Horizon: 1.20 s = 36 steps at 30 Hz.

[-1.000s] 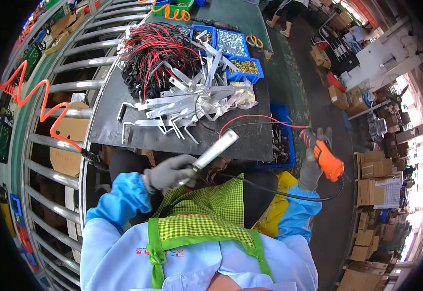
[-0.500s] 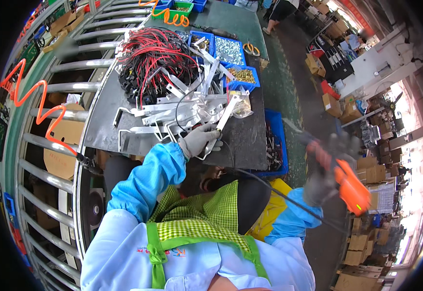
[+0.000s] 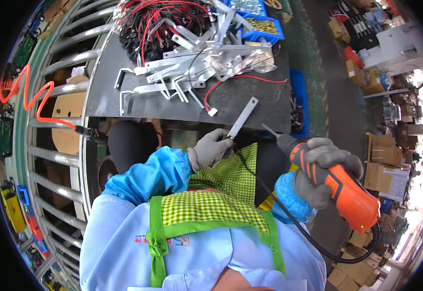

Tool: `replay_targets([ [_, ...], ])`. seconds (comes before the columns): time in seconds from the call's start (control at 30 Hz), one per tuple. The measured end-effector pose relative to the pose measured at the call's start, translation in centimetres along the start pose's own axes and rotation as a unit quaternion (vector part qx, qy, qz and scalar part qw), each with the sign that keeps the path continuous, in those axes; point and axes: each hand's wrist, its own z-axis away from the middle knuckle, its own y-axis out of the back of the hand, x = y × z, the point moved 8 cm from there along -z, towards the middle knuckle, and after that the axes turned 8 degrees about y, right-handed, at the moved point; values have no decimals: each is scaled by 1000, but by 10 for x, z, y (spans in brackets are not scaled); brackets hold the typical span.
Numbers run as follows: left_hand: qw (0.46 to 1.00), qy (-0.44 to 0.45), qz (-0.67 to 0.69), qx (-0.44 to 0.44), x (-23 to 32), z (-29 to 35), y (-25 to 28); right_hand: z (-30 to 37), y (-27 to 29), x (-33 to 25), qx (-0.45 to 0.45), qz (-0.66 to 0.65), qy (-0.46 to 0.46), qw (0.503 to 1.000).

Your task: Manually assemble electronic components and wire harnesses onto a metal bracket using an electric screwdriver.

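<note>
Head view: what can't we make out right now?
All in the head view:
Metal strip: near end, covered by the left hand.
Orange power tool: part of its grip, covered by the right hand.
Wire bundle: far part, cut off by the top edge.
Blue bin: left part, hidden by the tabletop.
Brass-coloured pieces: type, too small.

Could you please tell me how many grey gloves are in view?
2: one on the left hand, which holds a metal strip, and one on the right hand, which holds an orange power tool.
</note>
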Motion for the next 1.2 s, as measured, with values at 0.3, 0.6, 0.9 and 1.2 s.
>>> replay_targets([
  [0.3,998,-34,-14,50,-4,-3,7,55,-31,35,-36,-106,-142,984],
  [0.6,998,3,-35,56,0,6,4,62,-44,39,-55,-124,-159,978],
  [0.9,999,4,-22,42,2,7,3,65,-58,41,-157,-160,-173,959],
  [1.2,992,-24,-105,64,10,13,2,78,-69,38,-83,-188,-215,955],
])
